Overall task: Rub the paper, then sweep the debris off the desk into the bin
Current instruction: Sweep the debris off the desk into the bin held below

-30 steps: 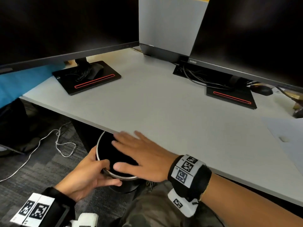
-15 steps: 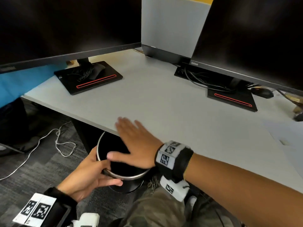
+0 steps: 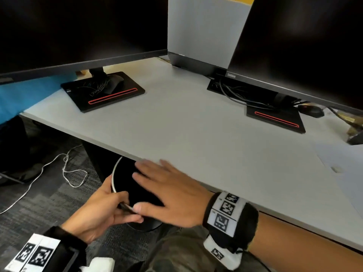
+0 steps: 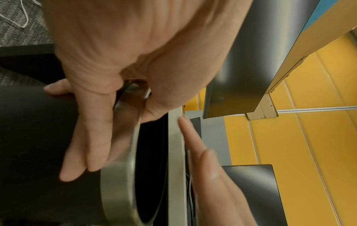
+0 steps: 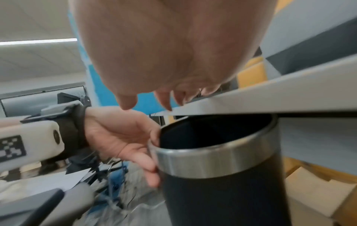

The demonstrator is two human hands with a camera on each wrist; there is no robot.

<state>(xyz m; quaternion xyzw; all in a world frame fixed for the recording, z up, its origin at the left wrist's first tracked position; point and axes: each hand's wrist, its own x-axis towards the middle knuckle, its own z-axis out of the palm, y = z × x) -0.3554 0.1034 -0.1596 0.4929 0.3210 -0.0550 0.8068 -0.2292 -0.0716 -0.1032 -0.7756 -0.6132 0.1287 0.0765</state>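
A black bin with a silver rim stands just under the front edge of the grey desk. My left hand grips the rim, thumb inside and fingers down the outer wall. Palm down with straight fingers, my right hand hovers over the bin's mouth at the desk edge and holds nothing. A white sheet of paper lies at the desk's right side with a small pale scrap on it. I see no loose debris near the hand.
Two black monitors stand on bases with red stripes at the back of the desk. Cables and a mouse lie by the right base. A white cord trails on the grey carpet at left.
My right hand went forward along the desk edge half a second ago, then came back toward me across the bin's mouth. The left hand kept its grip on the rim.
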